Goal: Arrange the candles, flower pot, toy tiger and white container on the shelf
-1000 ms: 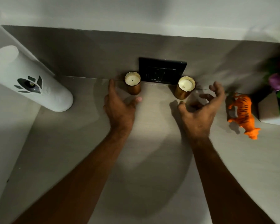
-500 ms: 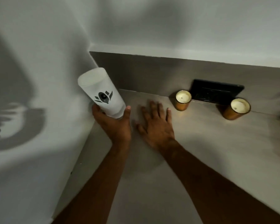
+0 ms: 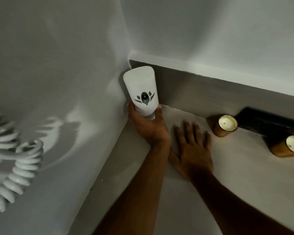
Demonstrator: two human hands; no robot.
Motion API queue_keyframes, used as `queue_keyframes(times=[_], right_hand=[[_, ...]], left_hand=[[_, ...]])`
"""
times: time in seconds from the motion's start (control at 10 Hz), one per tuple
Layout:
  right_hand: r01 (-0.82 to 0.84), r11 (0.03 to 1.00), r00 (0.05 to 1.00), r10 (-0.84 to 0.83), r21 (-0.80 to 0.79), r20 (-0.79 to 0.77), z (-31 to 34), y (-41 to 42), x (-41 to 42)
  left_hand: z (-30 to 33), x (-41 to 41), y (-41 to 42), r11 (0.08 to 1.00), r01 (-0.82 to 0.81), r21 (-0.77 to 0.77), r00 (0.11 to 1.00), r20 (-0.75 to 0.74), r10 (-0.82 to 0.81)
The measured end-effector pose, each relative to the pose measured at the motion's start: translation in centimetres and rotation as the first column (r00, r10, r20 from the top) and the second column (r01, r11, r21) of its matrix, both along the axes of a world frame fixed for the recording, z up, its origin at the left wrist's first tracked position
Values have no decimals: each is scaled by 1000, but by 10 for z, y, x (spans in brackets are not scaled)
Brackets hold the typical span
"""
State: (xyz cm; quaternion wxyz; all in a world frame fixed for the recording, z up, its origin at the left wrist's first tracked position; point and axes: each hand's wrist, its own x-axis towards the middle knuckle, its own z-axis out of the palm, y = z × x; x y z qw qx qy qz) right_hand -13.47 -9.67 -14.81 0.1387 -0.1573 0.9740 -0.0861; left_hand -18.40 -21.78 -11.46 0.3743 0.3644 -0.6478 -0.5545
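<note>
The tall white container [image 3: 141,89] with a dark emblem stands in the shelf's back left corner, close against the side wall. My left hand [image 3: 148,127] is wrapped around its base. My right hand [image 3: 193,149] lies flat on the shelf [image 3: 236,175] just right of it, fingers spread, holding nothing. Two candles in copper-coloured holders sit further right along the back wall: one [image 3: 225,126] near my right fingertips, the other [image 3: 289,146] at the frame's right edge. The toy tiger and flower pot are out of view.
A black panel [image 3: 268,122] is set in the grey back wall behind the candles. A white coiled cord [image 3: 15,160] hangs by the left wall, below shelf level. The white side wall bounds the shelf on the left.
Both hands left the candles and moved left. My left hand took hold of the white container's base and shifted it deeper into the corner; my right hand settled flat on the shelf.
</note>
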Motion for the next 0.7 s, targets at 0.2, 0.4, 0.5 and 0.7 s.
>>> queue_keyframes(times=[0.2, 0.4, 0.5, 0.7], right_hand=[[-5, 999, 1000, 4, 34, 13, 1, -2, -2], [10, 1000, 1000, -10, -6, 15, 2, -3, -2], [15, 1000, 999, -15, 1, 38, 4, -2, -5], [18, 999, 1000, -19, -45, -10, 9, -3, -3]], left_hand=[[-2, -17, -4, 997, -67, -39, 998, -14, 66], [-8, -21, -17, 997, -60, -40, 998, -37, 58], [-9, -21, -18, 998, -51, -34, 998, -26, 50], [30, 11, 2, 958, 11, -285, 999, -35, -22]])
